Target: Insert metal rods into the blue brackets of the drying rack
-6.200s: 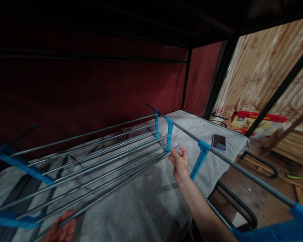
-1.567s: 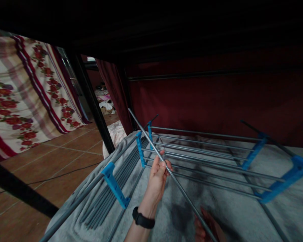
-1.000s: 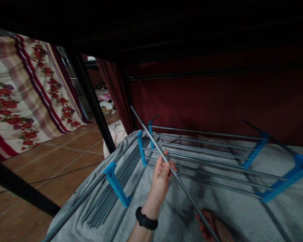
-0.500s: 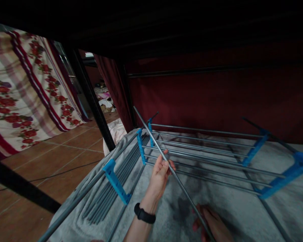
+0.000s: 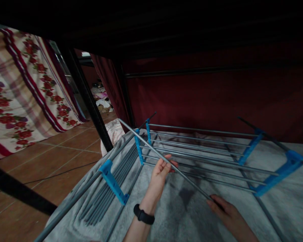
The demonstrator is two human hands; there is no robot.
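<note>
A long grey metal tube (image 5: 185,178) slants across the middle, its far end up at the left. My left hand (image 5: 163,169), with a black band on the wrist, pinches it near its middle between thumb and fingers. Around the tube's near end, at the lower right, my right hand (image 5: 223,210) is closed. Behind both hands lies a rack frame of grey rods (image 5: 204,154) fitted into blue plastic brackets (image 5: 277,174). Another blue bracket (image 5: 113,181) sits nearer, on the left side rail (image 5: 70,203).
Several loose grey tubes (image 5: 111,186) lie in a bundle at the left on the grey blanket (image 5: 171,222). A black bed post (image 5: 91,101) stands at the left, with a dark red curtain (image 5: 204,97) behind. A flowered blanket (image 5: 22,90) hangs over the tiled floor (image 5: 65,151).
The tube has swung flatter, its far end going left and down. My right hand has moved up and right with the near end. The view has shifted slightly.
</note>
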